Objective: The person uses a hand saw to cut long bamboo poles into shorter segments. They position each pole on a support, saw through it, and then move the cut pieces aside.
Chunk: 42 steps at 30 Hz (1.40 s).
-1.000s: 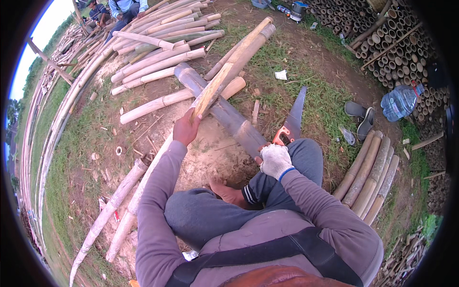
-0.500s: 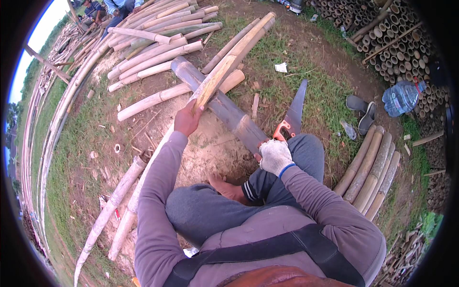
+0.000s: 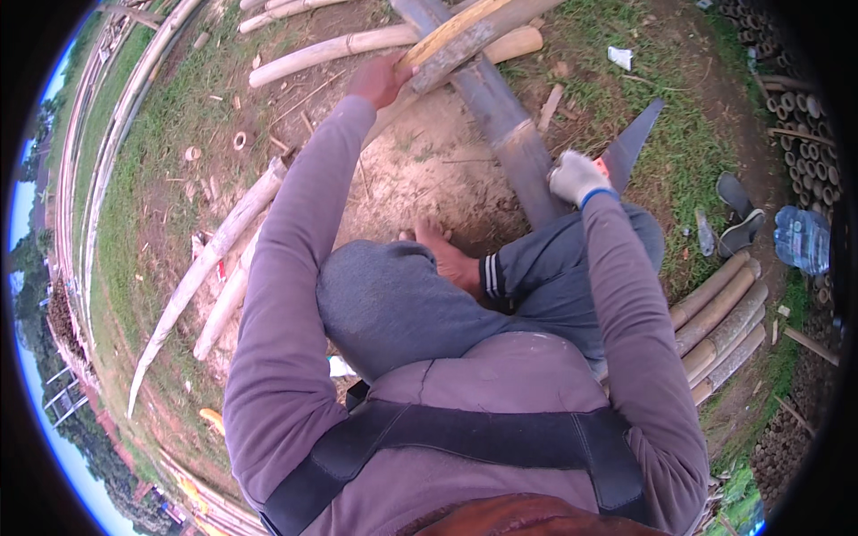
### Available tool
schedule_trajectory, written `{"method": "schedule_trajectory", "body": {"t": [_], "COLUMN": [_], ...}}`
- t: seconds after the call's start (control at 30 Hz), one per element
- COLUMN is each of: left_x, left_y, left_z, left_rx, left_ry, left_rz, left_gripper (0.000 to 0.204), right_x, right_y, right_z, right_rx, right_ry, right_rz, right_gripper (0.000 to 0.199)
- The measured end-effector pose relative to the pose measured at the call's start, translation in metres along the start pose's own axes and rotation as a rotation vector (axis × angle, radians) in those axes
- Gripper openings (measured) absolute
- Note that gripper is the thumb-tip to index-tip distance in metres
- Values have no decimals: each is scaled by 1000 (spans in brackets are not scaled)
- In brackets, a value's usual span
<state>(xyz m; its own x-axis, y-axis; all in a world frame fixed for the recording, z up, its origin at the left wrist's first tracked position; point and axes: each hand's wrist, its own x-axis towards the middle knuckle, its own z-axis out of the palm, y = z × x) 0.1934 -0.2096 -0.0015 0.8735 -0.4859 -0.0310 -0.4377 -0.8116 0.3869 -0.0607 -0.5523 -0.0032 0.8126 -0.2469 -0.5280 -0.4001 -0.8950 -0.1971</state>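
Note:
My bare left hand is closed round a long bamboo pole with a yellowish upper face. That pole lies across a thick grey bamboo log, which slants down to my bent leg. Beside the log's near end is my right hand in a white knitted glove with a blue cuff. Its fingers are curled, and what they hold, if anything, is hidden. Just past the glove lies a handsaw on the grass; the glove covers part of its orange handle.
Cut bamboo pieces lie stacked at my right. Beyond them are dark shoes and a large clear water jug. Two poles rest on the ground at left. My bare foot is on the dirt in front of me.
The view has tilted down and shifted, so the bamboo appears higher and further right. My right hand has moved slightly forward along the log, closer to the saw's handle. My left hand stays on the pole.

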Motion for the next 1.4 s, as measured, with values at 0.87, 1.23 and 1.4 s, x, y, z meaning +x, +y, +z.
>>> {"method": "schedule_trajectory", "body": {"t": [0.87, 1.23, 1.4], "left_x": [13, 10, 9], "left_y": [31, 51, 38], "left_z": [-32, -42, -34], "left_rx": [311, 327, 402], "left_ry": [-226, -225, -251], "left_rz": [-237, -265, -151], "left_gripper": [52, 44, 40], "right_x": [129, 161, 147], "right_y": [90, 122, 106], "right_z": [85, 115, 77], "right_rx": [496, 973, 1639], "right_ry": [-90, 287, 442], "right_rz": [542, 672, 567], "right_gripper": [51, 46, 29]}}
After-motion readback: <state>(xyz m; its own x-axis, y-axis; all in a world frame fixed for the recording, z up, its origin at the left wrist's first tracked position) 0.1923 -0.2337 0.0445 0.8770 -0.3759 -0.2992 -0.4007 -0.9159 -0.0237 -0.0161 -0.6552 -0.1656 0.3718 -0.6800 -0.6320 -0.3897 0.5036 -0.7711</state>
